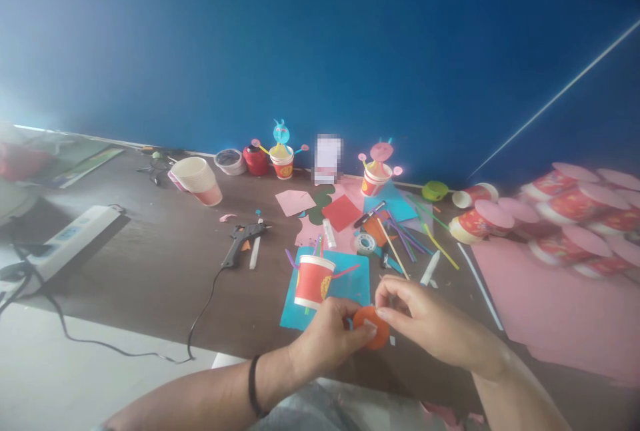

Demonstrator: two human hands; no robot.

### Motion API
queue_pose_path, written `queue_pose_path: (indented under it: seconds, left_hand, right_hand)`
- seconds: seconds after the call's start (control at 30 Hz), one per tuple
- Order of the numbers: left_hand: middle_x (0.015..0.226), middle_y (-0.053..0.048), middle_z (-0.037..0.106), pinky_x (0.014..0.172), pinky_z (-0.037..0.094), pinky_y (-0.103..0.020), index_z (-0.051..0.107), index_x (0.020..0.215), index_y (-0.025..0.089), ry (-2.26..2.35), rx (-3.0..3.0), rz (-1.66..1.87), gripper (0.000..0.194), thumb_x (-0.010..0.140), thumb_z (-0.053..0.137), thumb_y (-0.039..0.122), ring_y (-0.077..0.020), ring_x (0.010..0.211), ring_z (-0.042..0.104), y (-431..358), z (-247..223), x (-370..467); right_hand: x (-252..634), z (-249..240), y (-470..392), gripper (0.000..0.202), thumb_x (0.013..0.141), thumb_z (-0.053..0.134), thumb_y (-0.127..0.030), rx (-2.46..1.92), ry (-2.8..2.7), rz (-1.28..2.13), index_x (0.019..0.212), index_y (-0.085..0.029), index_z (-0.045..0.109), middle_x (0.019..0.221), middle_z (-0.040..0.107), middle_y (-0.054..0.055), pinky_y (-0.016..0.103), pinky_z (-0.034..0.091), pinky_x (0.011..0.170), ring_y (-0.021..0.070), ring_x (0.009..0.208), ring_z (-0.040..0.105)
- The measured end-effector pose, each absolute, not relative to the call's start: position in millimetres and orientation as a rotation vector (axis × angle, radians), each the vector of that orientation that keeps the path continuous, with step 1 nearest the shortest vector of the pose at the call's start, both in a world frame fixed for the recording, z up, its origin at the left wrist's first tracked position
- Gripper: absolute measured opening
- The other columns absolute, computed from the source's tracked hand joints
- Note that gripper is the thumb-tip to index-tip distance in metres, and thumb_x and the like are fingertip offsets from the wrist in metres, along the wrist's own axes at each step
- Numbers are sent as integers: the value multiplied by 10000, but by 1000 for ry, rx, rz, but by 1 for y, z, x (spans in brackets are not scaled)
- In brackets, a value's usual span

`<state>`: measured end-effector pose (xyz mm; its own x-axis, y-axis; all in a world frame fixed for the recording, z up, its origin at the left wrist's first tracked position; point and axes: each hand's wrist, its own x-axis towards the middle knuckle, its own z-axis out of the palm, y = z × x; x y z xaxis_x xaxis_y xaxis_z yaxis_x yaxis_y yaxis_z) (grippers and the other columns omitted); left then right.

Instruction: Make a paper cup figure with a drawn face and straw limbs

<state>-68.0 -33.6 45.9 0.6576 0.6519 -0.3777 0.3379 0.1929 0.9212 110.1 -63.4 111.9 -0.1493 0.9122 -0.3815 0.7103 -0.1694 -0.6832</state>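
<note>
An orange paper disc point(382, 335) is pinched in my left hand point(327, 330), whose thumb lies across its face. A small whitish patch, perhaps tape, shows on the disc by that thumb. At the disc's upper right edge my right hand point(425, 314) has thumb and forefinger closed together; what they grip is too small to make out. Just beyond my left hand, a red paper cup point(313, 281) with coloured strips sticking out stands on a blue sheet point(357, 281).
A hot glue gun point(240, 244) lies to the left, its cord trailing off the table toward a power strip point(75, 241). Stacked cups point(195, 178) stand behind it. Two cup figures point(283, 158) are near the wall. Tape point(366, 242), a glue stick point(329, 234) and many decorated cups point(570, 184) lie rightward.
</note>
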Motion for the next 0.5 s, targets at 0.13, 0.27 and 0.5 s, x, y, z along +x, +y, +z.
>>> queue_pose_path:
  seconds: [0.13, 0.27, 0.5]
  left_hand:
    - [567, 31, 427, 478, 254, -195, 565, 617, 128, 896, 1452, 308, 242, 762, 552, 322, -87, 558, 363, -35, 43, -66]
    - [569, 36, 407, 482, 252, -198, 583, 641, 128, 886, 1489, 292, 216, 760, 546, 305, -87, 562, 337, -37, 40, -66]
    - [556, 46, 404, 466, 239, -198, 560, 634, 139, 872, 1523, 261, 198, 757, 537, 293, -79, 540, 317, -37, 40, -68]
  right_hand:
    - [107, 113, -65, 102, 850, 472, -250, -1893, -1904, 1178, 776, -251, 541, 829, 574, -59, 233, 379, 617, 109, 675, 506]
    - [107, 115, -63, 112, 838, 480, -247, -1917, -1945, 1164, 757, -254, 557, 827, 582, -58, 229, 374, 607, 114, 688, 513]
    - [106, 117, -61, 89, 798, 495, -206, -1943, -1980, 1137, 746, -254, 548, 809, 588, -66, 215, 353, 585, 112, 707, 528]
